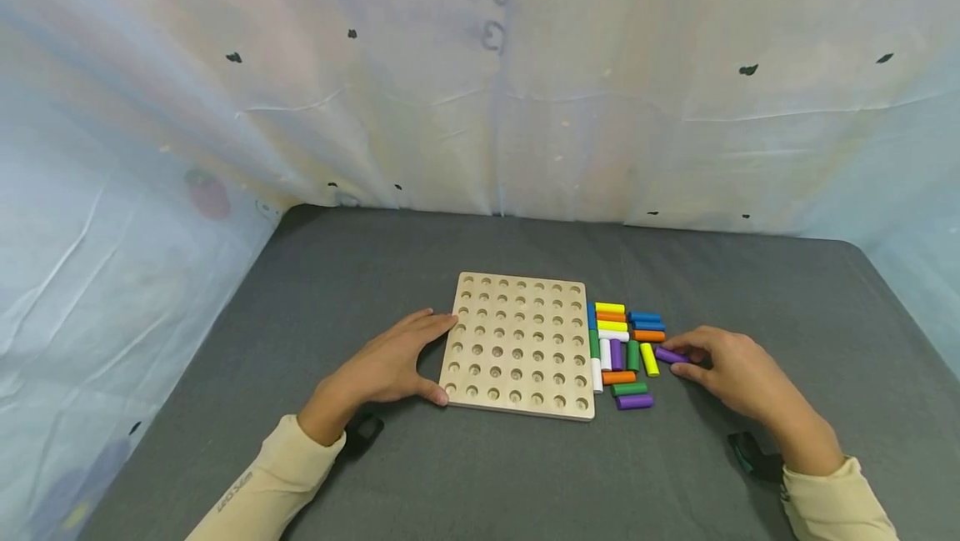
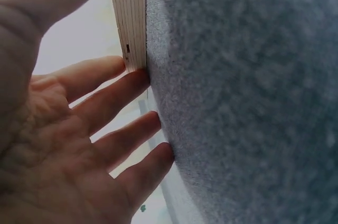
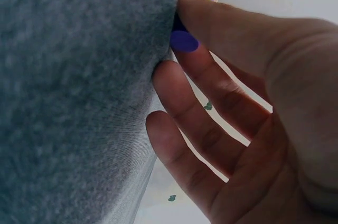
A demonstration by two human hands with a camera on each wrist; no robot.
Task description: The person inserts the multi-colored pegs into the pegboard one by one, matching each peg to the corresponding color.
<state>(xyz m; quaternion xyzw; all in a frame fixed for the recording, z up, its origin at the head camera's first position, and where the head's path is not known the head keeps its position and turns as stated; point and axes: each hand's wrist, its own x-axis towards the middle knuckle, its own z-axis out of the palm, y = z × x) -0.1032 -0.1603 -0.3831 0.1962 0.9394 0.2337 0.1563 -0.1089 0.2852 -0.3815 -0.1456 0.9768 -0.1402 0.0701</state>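
Observation:
A square wooden board [image 1: 517, 344] with rows of round holes lies flat on the grey table. My left hand [image 1: 388, 360] is spread along its left side, thumb at the near corner and a forefinger on the edge. In the left wrist view, fairly straight fingers [image 2: 113, 97] reach the board's layered side [image 2: 129, 18]. To the right of the board, my right hand [image 1: 738, 370] pinches a purple peg [image 1: 671, 355] between thumb and fingers, low at the tabletop. The end of that purple peg [image 3: 184, 41] shows between thumb and forefinger in the right wrist view.
Several coloured pegs lie on their sides against the board's right edge, among them a yellow peg [image 1: 649, 360], an orange peg [image 1: 618, 378] and a green peg [image 1: 629, 389]. Another purple peg [image 1: 635, 402] lies nearest the front. Pale curtains [image 1: 495, 107] hang behind the table [image 1: 480, 474].

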